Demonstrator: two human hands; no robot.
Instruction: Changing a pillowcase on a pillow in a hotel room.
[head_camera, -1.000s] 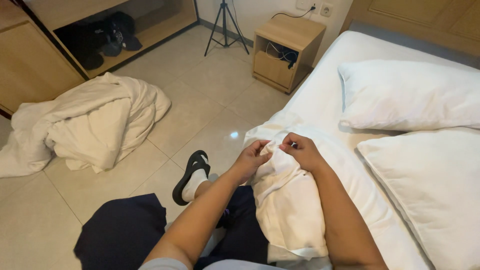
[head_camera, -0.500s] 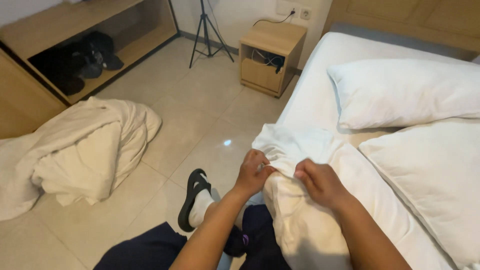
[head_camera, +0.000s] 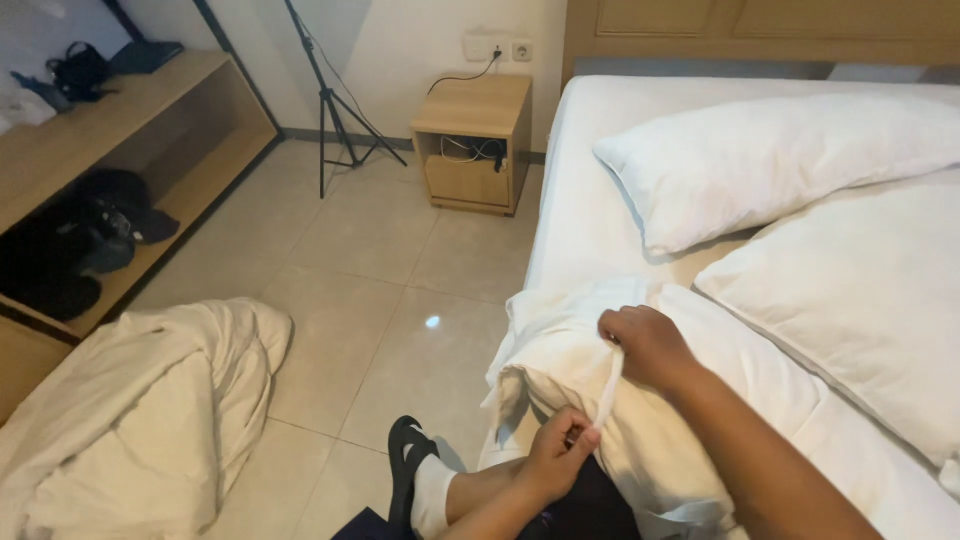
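Note:
A bundle of white bedding lies over the near edge of the bed, hanging toward my lap. My right hand grips a fold on top of the bundle. My left hand pinches the lower end of a narrow white strip of the same cloth, which runs taut between the two hands. Two white pillows, one at the head of the bed and one nearer me, rest beside the bundle.
A heap of white duvet lies on the tiled floor at left. My foot in a white sock and black sandal rests on the floor. A wooden nightstand, a black tripod and a low wooden shelf with dark bags stand farther off.
The view has tilted up toward the nightstand. My hands have drawn apart: the right one higher on the bundle, the left one lower, stretching a strip of cloth between them.

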